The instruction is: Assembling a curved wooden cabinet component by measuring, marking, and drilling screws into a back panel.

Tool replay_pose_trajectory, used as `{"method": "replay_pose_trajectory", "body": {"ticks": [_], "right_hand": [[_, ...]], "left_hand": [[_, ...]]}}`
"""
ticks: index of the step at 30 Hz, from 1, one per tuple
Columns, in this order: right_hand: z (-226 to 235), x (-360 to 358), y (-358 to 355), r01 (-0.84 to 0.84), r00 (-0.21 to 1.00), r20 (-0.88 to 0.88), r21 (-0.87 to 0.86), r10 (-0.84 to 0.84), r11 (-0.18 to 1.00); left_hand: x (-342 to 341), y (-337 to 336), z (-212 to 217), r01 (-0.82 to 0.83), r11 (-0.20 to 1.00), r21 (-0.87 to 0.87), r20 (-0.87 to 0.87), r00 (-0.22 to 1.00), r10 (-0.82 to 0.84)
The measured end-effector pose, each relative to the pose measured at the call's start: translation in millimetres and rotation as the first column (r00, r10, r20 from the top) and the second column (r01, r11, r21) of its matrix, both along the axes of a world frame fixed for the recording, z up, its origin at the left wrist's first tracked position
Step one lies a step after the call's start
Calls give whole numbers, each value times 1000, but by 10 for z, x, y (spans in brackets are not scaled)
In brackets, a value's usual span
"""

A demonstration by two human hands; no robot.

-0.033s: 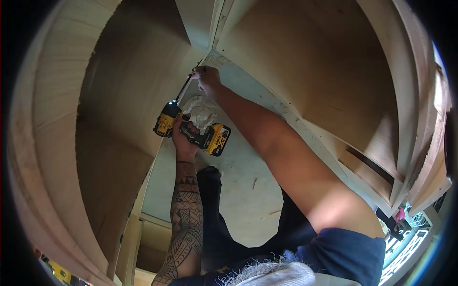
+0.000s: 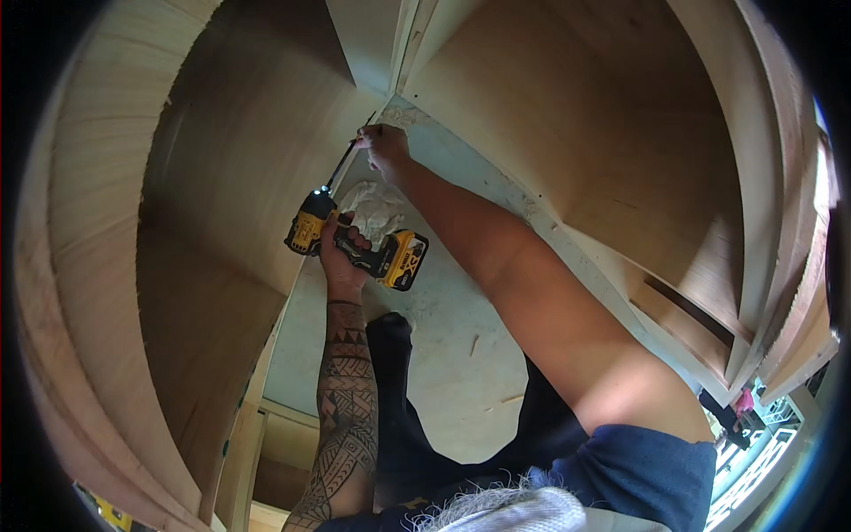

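My left hand (image 2: 339,257) is wrapped round the grip of a yellow and black cordless driver (image 2: 309,232), its battery pointing right. The driver's small lights are lit, and a long thin dark bit (image 2: 342,163) reaches up and away from its nose. Out by the far end of that bit, my right hand (image 2: 386,147) is closed, fingertips pinched at the shaft. Whether a screw sits at the tip is too small to tell. The tip is near the lower edge of the left wooden panel (image 2: 257,151), close to the corner.
Wooden cabinet panels flank me, the right panel (image 2: 567,115) standing opposite the left one. Between them, crumpled pale plastic (image 2: 372,206) lies on the grey floor (image 2: 452,381) beside the driver. Wood splinters (image 2: 474,344) are scattered nearby. A raw-edged board (image 2: 106,204) curves along the left.
The view has shifted very slightly. Both hands and the driver hold the same position.
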State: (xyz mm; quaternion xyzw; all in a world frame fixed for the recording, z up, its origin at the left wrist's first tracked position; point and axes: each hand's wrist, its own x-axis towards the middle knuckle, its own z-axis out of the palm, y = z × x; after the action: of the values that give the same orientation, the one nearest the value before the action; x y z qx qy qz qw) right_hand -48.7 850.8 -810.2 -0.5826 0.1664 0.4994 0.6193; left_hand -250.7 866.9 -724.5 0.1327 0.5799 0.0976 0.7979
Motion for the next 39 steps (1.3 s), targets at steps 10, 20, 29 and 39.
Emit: {"method": "replay_pose_trajectory", "body": {"ticks": [10,20,29,39], "right_hand": [[205,-181,126,-94,968,222,-127,121,987],[275,-33,111,-125,951,282,-36,130,992],[303,-130,133,-163,912,363,-107,192,981],[127,-125,-20,-144,926,340,-81,163,986]], "left_hand": [[-152,21,-8,-11,999,-48,122,992,17],[-114,41,60,-18,997,-80,162,986,31],[-191,51,69,-16,997,-81,172,985,30],[-204,-54,-21,18,998,-68,196,981,-4]]}}
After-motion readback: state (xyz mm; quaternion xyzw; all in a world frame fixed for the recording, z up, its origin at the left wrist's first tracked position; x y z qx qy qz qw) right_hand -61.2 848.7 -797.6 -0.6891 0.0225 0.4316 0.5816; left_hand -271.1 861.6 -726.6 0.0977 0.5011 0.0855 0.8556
